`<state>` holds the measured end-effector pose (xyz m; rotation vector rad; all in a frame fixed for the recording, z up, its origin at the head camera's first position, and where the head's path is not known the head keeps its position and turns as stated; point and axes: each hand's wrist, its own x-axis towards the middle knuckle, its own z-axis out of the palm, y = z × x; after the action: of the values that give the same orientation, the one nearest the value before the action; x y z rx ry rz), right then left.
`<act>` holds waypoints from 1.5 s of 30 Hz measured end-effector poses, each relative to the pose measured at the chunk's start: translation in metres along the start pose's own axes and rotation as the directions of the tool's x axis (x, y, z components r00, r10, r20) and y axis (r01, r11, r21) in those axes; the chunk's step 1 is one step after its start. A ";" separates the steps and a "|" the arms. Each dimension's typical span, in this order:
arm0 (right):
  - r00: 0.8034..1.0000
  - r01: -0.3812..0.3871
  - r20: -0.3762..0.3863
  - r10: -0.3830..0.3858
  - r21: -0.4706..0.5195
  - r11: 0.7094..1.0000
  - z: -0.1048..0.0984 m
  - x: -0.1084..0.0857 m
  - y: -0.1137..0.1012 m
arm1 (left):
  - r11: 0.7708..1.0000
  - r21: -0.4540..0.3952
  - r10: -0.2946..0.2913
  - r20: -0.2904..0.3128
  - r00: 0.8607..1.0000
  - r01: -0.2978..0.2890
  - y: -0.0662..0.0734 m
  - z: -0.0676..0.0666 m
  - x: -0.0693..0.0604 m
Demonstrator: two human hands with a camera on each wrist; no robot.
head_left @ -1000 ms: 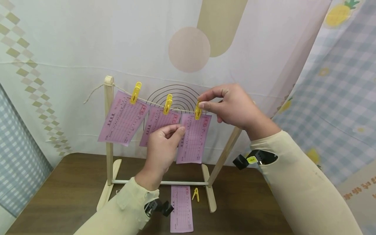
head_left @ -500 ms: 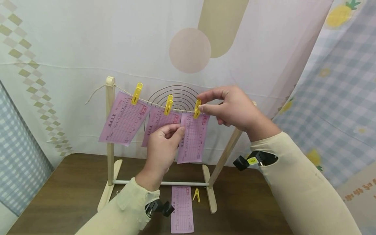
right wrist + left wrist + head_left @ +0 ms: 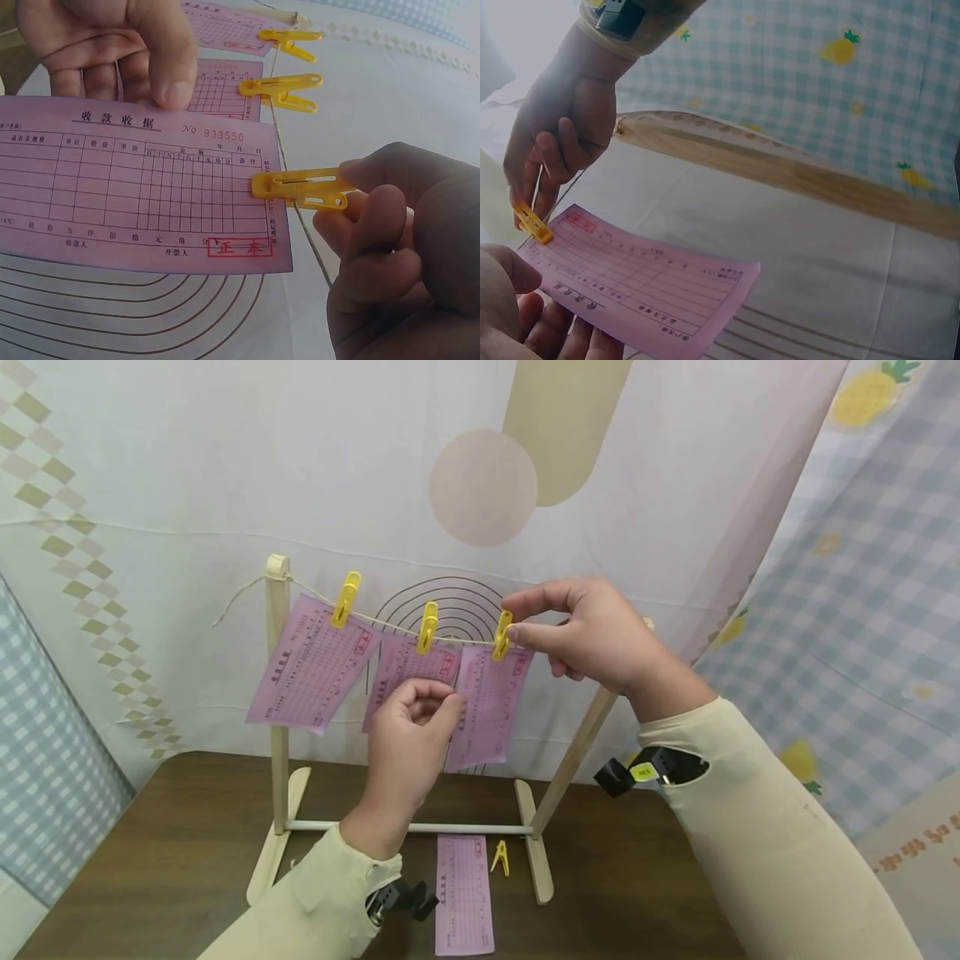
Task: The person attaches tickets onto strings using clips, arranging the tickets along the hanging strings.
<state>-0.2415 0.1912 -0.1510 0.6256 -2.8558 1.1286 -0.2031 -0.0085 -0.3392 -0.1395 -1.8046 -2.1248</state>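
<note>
My right hand pinches the handle end of a yellow clothespin. That clothespin grips the top of the rightmost pink receipt slip on the string. At the slip's left edge is my left hand, thumb and fingers parted. In the left wrist view its fingers lie by the slip's long edge, some partly hidden. Two more slips, a middle one and a left one, hang from the string by yellow clothespins, the middle slip partly behind my left hand.
A wooden frame with a left post and a slanting right post carries the string. Below its white crossbar, another pink slip and a yellow clothespin lie on the brown table. Printed cloth hangs behind.
My left hand has shifted slightly left and its thumb and finger have parted from the slip's edge. The slip's lower end has swung left and up. The right hand keeps its pinch.
</note>
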 end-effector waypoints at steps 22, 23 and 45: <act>0.926 0.228 -0.285 -0.245 -0.093 0.969 0.001 -0.037 0.007 | 0.941 0.277 0.175 0.098 0.980 -0.195 -0.031 -0.039 -0.027; 0.906 0.273 -0.306 -0.293 -0.109 0.956 0.002 -0.040 0.009 | 0.927 0.298 0.203 0.120 0.972 -0.230 -0.033 -0.041 -0.027; 0.784 0.436 -0.409 -0.467 -0.172 0.883 0.063 -0.103 0.073 | 0.715 0.517 0.343 0.328 0.880 -0.471 -0.058 -0.067 -0.034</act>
<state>-0.1645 0.2355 -0.2617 0.8626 -2.1847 0.9356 -0.1798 -0.0588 -0.4159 -0.5675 -2.2116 -1.2122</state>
